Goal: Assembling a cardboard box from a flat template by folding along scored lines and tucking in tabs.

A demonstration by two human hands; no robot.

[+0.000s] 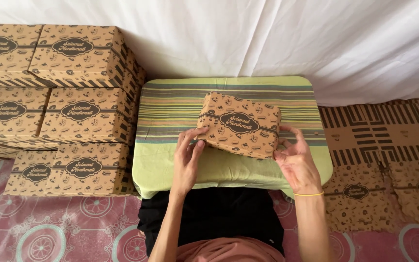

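A folded brown cardboard box (241,123) with dark printed patterns rests tilted on a small table covered in green striped cloth (170,104). My left hand (188,157) touches the box's near left corner with its fingertips. My right hand (295,157), a yellow band on its wrist, holds the box's near right corner, fingers curled around the edge. The box's lid is closed.
Stacks of several finished brown boxes (81,109) stand to the left of the table. Flat unfolded box sheets (381,140) lie on the floor to the right. White fabric (277,39) hangs behind. A pink patterned mat (64,228) covers the floor.
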